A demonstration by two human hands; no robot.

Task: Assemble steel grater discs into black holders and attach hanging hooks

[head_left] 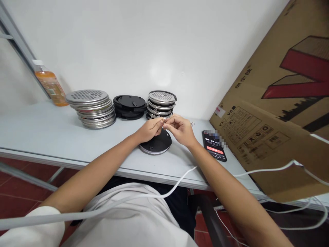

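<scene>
Two sets of fingertips meet on one small wire clip (164, 119), a bit of bent metal that I pinch between thumb and forefinger of both my left hand (150, 129) and my right hand (180, 129); both grips are closed tight on it, nearly fingertip to fingertip, and it sits in the air just above the black disc (156, 144) that lies flat on the table (38, 130) right under my knuckles. The clip is too small for me to tell its exact shape or which way its legs point. I judge that I am at the fitting step: getting the clip oriented before it goes onto the disc below. By my reckoning the next move calls for a steady, fine lowering toward the disc, with the pinch kept firm so the springy wire does not flick away. Behind my hands stands a stack of assembled discs with mesh faces (161, 104), some showing wire clips at their edges; left of it a stack of black rings (130, 106), and further left a taller stack of perforated metal plates (92, 108). A phone (214, 145) lies to my right beside a leaning cardboard box (277, 116), and a drink bottle (50, 84) stands far left.
</scene>
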